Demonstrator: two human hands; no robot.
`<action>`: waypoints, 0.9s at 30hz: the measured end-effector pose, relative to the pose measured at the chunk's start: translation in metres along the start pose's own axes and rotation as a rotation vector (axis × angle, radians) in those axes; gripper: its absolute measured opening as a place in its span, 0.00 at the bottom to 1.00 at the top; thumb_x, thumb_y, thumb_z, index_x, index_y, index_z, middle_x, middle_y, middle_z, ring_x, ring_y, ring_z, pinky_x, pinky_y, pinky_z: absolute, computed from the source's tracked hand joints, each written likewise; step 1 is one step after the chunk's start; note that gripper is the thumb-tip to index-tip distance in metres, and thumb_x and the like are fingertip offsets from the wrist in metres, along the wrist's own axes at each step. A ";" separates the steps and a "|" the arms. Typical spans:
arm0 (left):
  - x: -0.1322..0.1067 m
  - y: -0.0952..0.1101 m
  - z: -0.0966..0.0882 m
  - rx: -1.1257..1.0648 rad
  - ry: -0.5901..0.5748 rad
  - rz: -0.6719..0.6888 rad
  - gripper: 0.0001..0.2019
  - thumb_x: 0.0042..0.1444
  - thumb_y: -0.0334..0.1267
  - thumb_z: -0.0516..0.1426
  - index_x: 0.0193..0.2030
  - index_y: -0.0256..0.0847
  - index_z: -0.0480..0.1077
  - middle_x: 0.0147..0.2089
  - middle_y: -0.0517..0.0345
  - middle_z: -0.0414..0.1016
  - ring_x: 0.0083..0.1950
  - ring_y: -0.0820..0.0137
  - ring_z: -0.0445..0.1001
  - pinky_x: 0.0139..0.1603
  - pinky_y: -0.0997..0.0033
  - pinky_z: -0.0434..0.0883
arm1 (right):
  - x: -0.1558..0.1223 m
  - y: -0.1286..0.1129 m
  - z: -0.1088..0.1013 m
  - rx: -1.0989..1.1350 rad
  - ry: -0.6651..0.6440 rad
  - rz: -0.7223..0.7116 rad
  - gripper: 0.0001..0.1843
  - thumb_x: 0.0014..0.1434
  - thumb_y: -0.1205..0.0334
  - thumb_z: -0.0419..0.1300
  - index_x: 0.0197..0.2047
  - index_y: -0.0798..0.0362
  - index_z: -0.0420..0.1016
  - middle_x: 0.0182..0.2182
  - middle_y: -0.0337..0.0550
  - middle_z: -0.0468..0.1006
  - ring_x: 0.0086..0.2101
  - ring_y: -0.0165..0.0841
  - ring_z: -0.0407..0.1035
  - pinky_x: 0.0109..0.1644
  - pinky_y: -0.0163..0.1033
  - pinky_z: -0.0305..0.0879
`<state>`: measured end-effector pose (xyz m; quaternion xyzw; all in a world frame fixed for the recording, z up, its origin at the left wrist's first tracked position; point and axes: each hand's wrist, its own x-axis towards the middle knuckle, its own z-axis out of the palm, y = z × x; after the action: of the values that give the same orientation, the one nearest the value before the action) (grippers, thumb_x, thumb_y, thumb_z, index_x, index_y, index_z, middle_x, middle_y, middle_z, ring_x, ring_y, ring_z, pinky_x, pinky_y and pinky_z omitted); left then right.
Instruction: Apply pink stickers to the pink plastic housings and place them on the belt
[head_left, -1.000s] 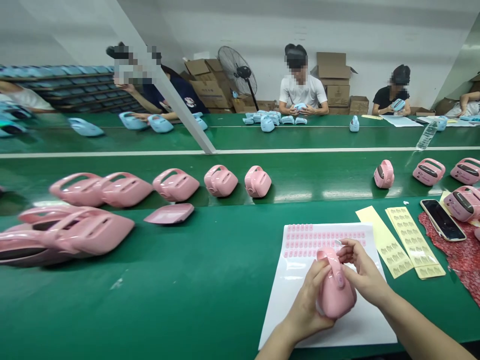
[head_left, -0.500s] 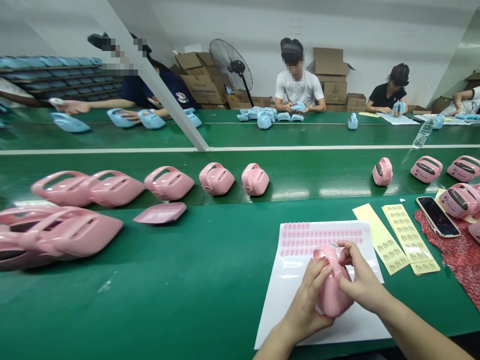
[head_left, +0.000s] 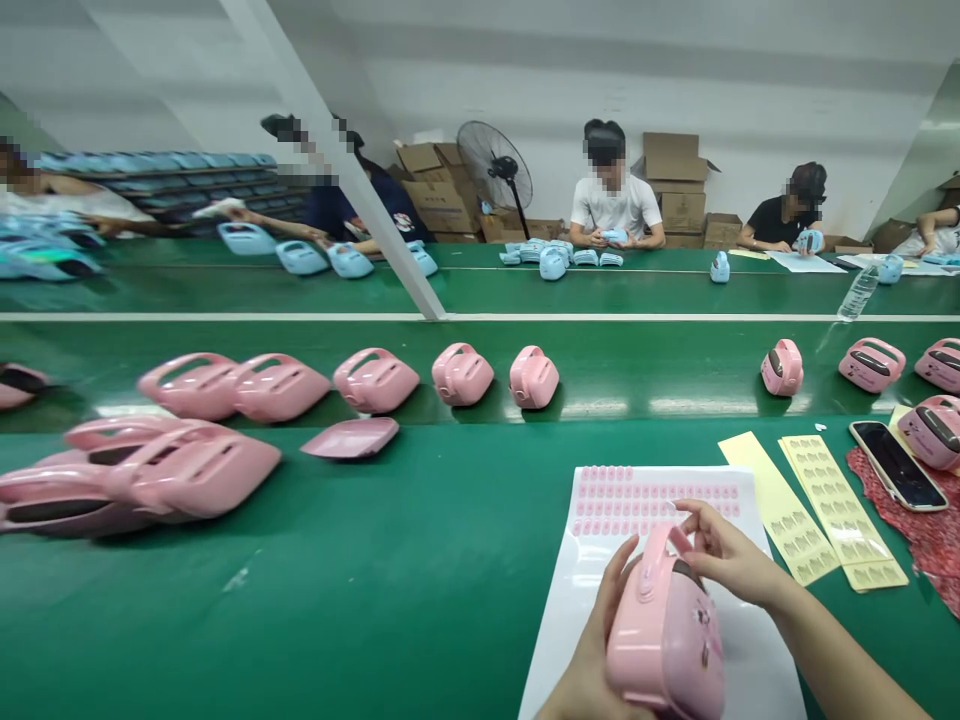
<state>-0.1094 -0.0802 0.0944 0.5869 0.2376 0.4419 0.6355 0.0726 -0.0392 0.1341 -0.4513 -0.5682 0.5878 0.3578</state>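
My left hand (head_left: 600, 640) is wrapped round the side of a pink plastic case (head_left: 637, 640) with a carry handle. The case is tilted, showing a dark window and a printed design on its right face. My right hand (head_left: 716, 550) is at the far side of the handle, fingers curled, the thumb close to the dark window. A small pale piece (head_left: 675, 507), perhaps a sticker, shows at the right index fingertip. Beneath both hands lies a white sheet (head_left: 559, 620) with rows of small pink stickers along its top.
Yellow sticker strips (head_left: 840, 510), a phone (head_left: 898, 465) and red bubble wrap (head_left: 934, 550) lie to the right. Pink cases (head_left: 375, 380) line the bench, with more stacked at left (head_left: 202, 470). Across the divider, co-workers handle blue cases (head_left: 553, 262); a bottle (head_left: 859, 292) stands there.
The pink case has come closer to me and turned, so its printed face and dark window now show. My left hand has moved down with it. The whole view has shifted slightly left.
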 end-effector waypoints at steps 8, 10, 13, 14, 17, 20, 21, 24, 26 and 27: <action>0.036 0.029 -0.051 -0.126 0.462 -0.194 0.34 0.36 0.55 0.64 0.50 0.45 0.63 0.51 0.46 0.70 0.52 0.53 0.69 0.51 0.56 0.67 | 0.045 -0.038 -0.029 -0.101 0.246 -0.087 0.17 0.50 0.56 0.54 0.42 0.50 0.57 0.17 0.27 0.60 0.18 0.28 0.61 0.22 0.33 0.57; 0.048 0.046 -0.081 -0.116 0.607 -0.231 0.25 0.37 0.48 0.66 0.42 0.41 0.67 0.42 0.48 0.74 0.46 0.57 0.73 0.49 0.59 0.68 | 0.072 -0.048 -0.047 -0.312 0.452 -0.144 0.18 0.48 0.61 0.54 0.44 0.51 0.57 0.17 0.28 0.62 0.20 0.31 0.63 0.26 0.35 0.59; 0.073 0.071 -0.130 -0.061 0.775 -0.261 0.17 0.41 0.36 0.63 0.39 0.38 0.67 0.34 0.52 0.76 0.38 0.62 0.76 0.40 0.65 0.72 | 0.120 -0.059 -0.072 -0.566 0.686 -0.094 0.22 0.47 0.66 0.53 0.48 0.51 0.58 0.22 0.32 0.67 0.26 0.35 0.67 0.31 0.37 0.60; 0.083 0.078 -0.146 -0.018 0.839 -0.275 0.14 0.43 0.31 0.61 0.38 0.37 0.67 0.32 0.52 0.77 0.35 0.64 0.76 0.36 0.67 0.72 | 0.136 -0.060 -0.079 -0.580 0.721 -0.079 0.23 0.47 0.67 0.52 0.49 0.51 0.58 0.24 0.34 0.68 0.28 0.36 0.68 0.32 0.38 0.61; 0.115 0.093 -0.189 0.023 0.958 -0.212 0.11 0.49 0.23 0.54 0.38 0.38 0.62 0.26 0.59 0.74 0.29 0.72 0.75 0.35 0.74 0.71 | 0.175 -0.057 -0.096 -0.567 0.794 -0.042 0.25 0.50 0.69 0.49 0.53 0.55 0.56 0.31 0.42 0.71 0.34 0.40 0.69 0.38 0.41 0.62; 0.143 0.096 -0.216 0.039 1.022 -0.177 0.11 0.53 0.23 0.51 0.41 0.39 0.58 0.22 0.63 0.71 0.26 0.74 0.74 0.37 0.72 0.72 | 0.195 -0.045 -0.109 -0.530 0.849 0.000 0.26 0.50 0.71 0.48 0.54 0.58 0.55 0.37 0.51 0.72 0.39 0.42 0.69 0.43 0.45 0.62; 0.150 0.094 -0.221 0.040 1.013 -0.184 0.11 0.54 0.23 0.51 0.42 0.39 0.58 0.22 0.63 0.70 0.25 0.73 0.74 0.37 0.70 0.72 | 0.198 -0.040 -0.113 -0.514 0.857 0.009 0.27 0.49 0.72 0.48 0.55 0.59 0.54 0.39 0.53 0.72 0.41 0.43 0.68 0.44 0.46 0.62; 0.166 0.088 -0.228 0.044 0.906 -0.233 0.10 0.53 0.26 0.54 0.40 0.39 0.58 0.24 0.59 0.72 0.27 0.69 0.76 0.37 0.65 0.73 | 0.195 -0.030 -0.124 -0.466 0.853 -0.004 0.30 0.47 0.73 0.49 0.56 0.60 0.53 0.42 0.55 0.71 0.44 0.43 0.68 0.49 0.47 0.61; 0.175 0.084 -0.229 0.063 0.825 -0.268 0.08 0.53 0.29 0.56 0.36 0.39 0.59 0.25 0.56 0.73 0.30 0.67 0.77 0.37 0.62 0.74 | 0.188 -0.027 -0.129 -0.436 0.842 -0.035 0.33 0.47 0.72 0.50 0.58 0.63 0.51 0.46 0.59 0.69 0.46 0.45 0.66 0.51 0.49 0.60; 0.179 0.082 -0.228 0.082 0.798 -0.282 0.07 0.53 0.29 0.55 0.34 0.40 0.59 0.25 0.55 0.73 0.30 0.66 0.77 0.37 0.62 0.74 | 0.184 -0.027 -0.128 -0.421 0.840 -0.051 0.34 0.47 0.72 0.51 0.59 0.64 0.50 0.48 0.62 0.66 0.48 0.45 0.65 0.53 0.50 0.58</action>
<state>-0.2308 0.1858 0.1666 0.3563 0.5604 0.5334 0.5240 0.1286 0.1796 0.1443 -0.6987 -0.4920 0.2174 0.4718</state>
